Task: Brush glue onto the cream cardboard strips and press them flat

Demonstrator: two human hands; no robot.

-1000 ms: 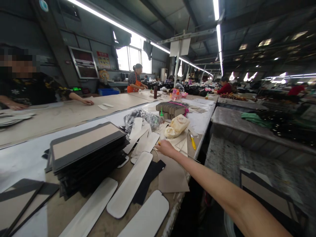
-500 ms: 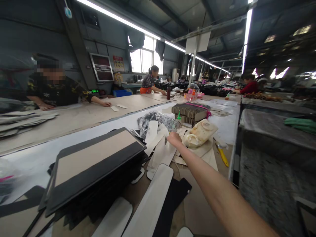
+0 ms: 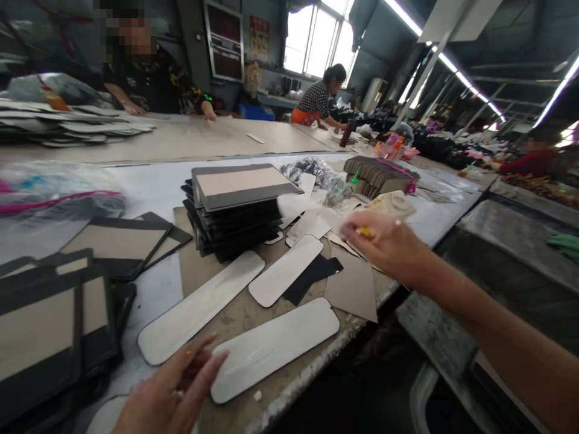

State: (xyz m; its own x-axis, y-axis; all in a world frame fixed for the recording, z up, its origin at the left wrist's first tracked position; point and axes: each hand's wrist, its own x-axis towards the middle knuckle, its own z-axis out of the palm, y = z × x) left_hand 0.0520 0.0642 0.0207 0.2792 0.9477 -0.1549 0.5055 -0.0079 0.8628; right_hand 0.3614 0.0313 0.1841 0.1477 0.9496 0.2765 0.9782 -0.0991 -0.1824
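Note:
My right hand [image 3: 382, 238], blurred by motion, is closed around a yellow-handled brush [image 3: 364, 231]; most of the brush is hidden by the fingers. A pale smear lies just left of that hand, too blurred to make out. My left hand [image 3: 174, 386] is at the bottom, its fingers slightly bent and apart, by the left end of a white rounded strip [image 3: 275, 349]; whether it touches the strip I cannot tell. Two more white strips, one long [image 3: 201, 307] and one shorter [image 3: 286, 270], lie beyond it. A black piece [image 3: 312, 278] sits partly under the shorter strip.
A stack of black-edged panels [image 3: 235, 214] stands mid-table, with more panels [image 3: 40, 325] at left. A stained cream container [image 3: 392, 205] and a tied grey bundle [image 3: 380, 176] lie behind my right hand. Two co-workers [image 3: 154, 78] [image 3: 316, 96] stand across the table.
My right hand has left the pale scraps, come nearer and now grips the yellow brush. My left hand has entered at the bottom. The view has turned downward and tilted.

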